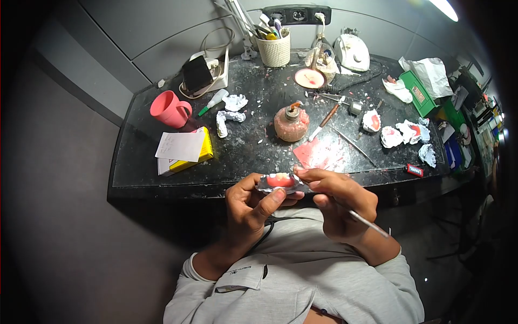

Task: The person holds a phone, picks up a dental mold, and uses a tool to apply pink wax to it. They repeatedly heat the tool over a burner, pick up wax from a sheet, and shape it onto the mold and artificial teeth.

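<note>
My left hand [251, 208] grips a dental cast [280, 182] in front of the bench edge, thumb along its near side. Pink wax and a few pale teeth show on the cast. My right hand [345, 202] is closed around a thin metal wax carver [369, 224], its shaft slanting down to the right. The fingertips of that hand are close to the cast's right end; the tool's working tip is hidden there. Beyond my hands lies a pink wax sheet [318, 155]. A wax-coated burner [291, 124] with a small orange flame stands behind it.
A wax knife [327, 121] and a thin metal tool [354, 146] lie right of the burner. Several plaster casts [391, 137] sit farther right, near a green box [418, 93]. At left are a pink mug [171, 110] and a yellow box [199, 148] under paper.
</note>
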### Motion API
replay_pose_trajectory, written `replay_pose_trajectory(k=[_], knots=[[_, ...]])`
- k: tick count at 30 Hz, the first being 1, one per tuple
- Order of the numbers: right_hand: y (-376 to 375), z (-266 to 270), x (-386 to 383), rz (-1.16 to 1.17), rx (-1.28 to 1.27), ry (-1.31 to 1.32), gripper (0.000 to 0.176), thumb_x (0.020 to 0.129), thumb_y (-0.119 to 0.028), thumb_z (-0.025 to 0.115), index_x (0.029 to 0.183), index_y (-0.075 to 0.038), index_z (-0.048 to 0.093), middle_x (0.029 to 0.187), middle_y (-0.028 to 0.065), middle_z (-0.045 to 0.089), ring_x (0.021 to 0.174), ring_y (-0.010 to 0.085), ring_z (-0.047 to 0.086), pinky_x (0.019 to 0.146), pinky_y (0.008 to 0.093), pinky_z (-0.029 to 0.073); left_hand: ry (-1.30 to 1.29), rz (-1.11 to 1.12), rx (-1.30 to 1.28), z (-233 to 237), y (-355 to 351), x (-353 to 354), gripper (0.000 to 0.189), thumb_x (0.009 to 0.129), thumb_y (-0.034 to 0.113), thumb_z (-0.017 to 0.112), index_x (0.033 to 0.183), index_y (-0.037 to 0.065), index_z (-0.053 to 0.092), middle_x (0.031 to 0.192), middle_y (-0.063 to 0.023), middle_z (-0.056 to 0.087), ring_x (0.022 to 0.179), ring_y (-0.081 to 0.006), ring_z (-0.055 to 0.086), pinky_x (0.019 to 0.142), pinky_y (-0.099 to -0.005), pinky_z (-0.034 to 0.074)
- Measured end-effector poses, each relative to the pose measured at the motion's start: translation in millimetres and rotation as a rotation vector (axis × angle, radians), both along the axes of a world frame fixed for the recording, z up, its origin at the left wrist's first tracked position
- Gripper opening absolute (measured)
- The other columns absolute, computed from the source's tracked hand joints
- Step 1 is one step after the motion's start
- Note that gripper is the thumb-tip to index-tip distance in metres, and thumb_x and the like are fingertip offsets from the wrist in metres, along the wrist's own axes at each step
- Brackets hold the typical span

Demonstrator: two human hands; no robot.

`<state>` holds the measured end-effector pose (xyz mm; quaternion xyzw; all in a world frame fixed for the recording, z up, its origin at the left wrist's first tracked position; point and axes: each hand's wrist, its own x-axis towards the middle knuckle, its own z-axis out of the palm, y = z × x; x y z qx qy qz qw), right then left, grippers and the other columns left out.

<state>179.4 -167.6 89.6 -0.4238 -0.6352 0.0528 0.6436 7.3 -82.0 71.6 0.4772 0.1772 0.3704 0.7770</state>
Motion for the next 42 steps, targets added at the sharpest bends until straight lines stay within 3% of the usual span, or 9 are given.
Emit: replay_pose_trajectory(k=[4, 6, 21, 28, 30, 34, 37, 40, 42], knots=[[1.4, -2.1, -2.5, -0.026, 0.026, -0.155, 0.019, 0.087, 0.006, 0.072, 0.105, 0.009, 0.067, 0.107, 0.0226, 0.072, 0.103, 0.0333, 0.074, 0.083, 0.0376, 0.062, 0.024, 0.03, 0.031, -1.4, -0.6, 0.7, 0.024, 0.095, 0.008, 0.065, 0.11, -0.01, 0.062, 0.107, -0.0207, 0.071, 0.098, -0.0256, 0.073, 0.092, -0.0371, 0.06], [0.7, -1.3, -2.1, -0.021, 0.018, -0.181, 0.019, 0.088, 0.007, 0.071, 0.106, 0.009, 0.067, 0.108, 0.0238, 0.071, 0.103, 0.0342, 0.073, 0.085, 0.0387, 0.061, 0.139, 0.074, 0.095, -4.7, 0.2, 0.3, 0.028, 0.094, 0.014, 0.066, 0.109, -0.009, 0.063, 0.101, -0.0156, 0.07, 0.087, -0.0173, 0.07, 0.081, -0.0316, 0.06], [4.7, -4.5, 2.4, -0.005, 0.022, -0.272, 0.025, 0.081, 0.011, 0.073, 0.106, 0.01, 0.068, 0.107, 0.0258, 0.072, 0.105, 0.0375, 0.072, 0.087, 0.0412, 0.062, 0.123, 0.059, 0.053, -2.9, -1.3, 1.0, 0.034, 0.093, 0.017, 0.066, 0.11, -0.012, 0.062, 0.1, -0.0183, 0.07, 0.085, -0.0226, 0.072, 0.079, -0.0362, 0.064], [9.0, -10.6, 8.8, -0.072, 0.091, -0.367, 0.026, 0.076, 0.014, 0.073, 0.102, 0.009, 0.07, 0.106, 0.0222, 0.071, 0.094, 0.0314, 0.075, 0.079, 0.0359, 0.063, 0.138, 0.048, 0.044, -5.1, 0.4, 1.0, 0.033, 0.092, 0.016, 0.065, 0.11, -0.012, 0.062, 0.097, -0.0181, 0.071, 0.085, -0.0236, 0.073, 0.078, -0.0372, 0.064], [8.4, -10.3, 8.5, -0.1, 0.084, -0.397, 0.025, 0.077, 0.013, 0.073, 0.102, 0.009, 0.07, 0.106, 0.0222, 0.071, 0.093, 0.0312, 0.075, 0.078, 0.0354, 0.063, 0.092, 0.029, 0.038, -5.4, 1.5, 0.6, 0.022, 0.094, 0.006, 0.065, 0.106, -0.011, 0.064, 0.097, -0.0198, 0.073, 0.088, -0.0234, 0.075, 0.084, -0.0333, 0.062], [7.3, -8.0, 8.6, -0.164, 0.011, -0.239, 0.012, 0.089, 0.008, 0.068, 0.1, 0.01, 0.067, 0.103, 0.0224, 0.071, 0.093, 0.0278, 0.075, 0.078, 0.0332, 0.062, 0.135, 0.077, 0.094, -13.5, 4.1, 1.4, 0.026, 0.093, 0.013, 0.065, 0.107, -0.008, 0.064, 0.093, -0.0148, 0.073, 0.079, -0.0175, 0.072, 0.074, -0.0287, 0.06], [7.3, -23.0, 12.7, 0.018, -0.023, 0.125, 0.011, 0.103, -0.001, 0.053, 0.107, 0.009, 0.057, 0.107, 0.026, 0.071, 0.101, 0.0267, 0.073, 0.087, 0.0373, 0.06, 0.161, 0.011, 0.048, -16.2, 12.9, -0.7, 0.042, 0.087, 0.033, 0.059, 0.114, 0.001, 0.061, 0.085, -0.0028, 0.064, 0.063, -0.0058, 0.053, 0.052, -0.02, 0.04], [3.4, -18.2, 4.3, 0.199, -0.098, 0.443, 0.014, 0.104, -0.003, 0.052, 0.109, 0.009, 0.055, 0.105, 0.0258, 0.07, 0.103, 0.0318, 0.072, 0.087, 0.0386, 0.06, 0.11, -0.018, -0.052, -18.9, 14.5, 1.9, 0.047, 0.092, 0.038, 0.053, 0.113, -0.004, 0.055, 0.073, -0.0017, 0.054, 0.061, -0.0087, 0.051, 0.054, -0.0225, 0.04], [3.1, -14.3, 3.5, 0.202, -0.153, 0.476, 0.012, 0.103, -0.003, 0.055, 0.106, 0.009, 0.058, 0.103, 0.0222, 0.07, 0.104, 0.0333, 0.071, 0.086, 0.0396, 0.06, 0.12, -0.046, -0.066, -21.4, 16.8, -1.0, 0.04, 0.089, 0.037, 0.054, 0.113, 0.005, 0.056, 0.084, 0.0007, 0.057, 0.068, -0.0028, 0.049, 0.054, -0.018, 0.034]])
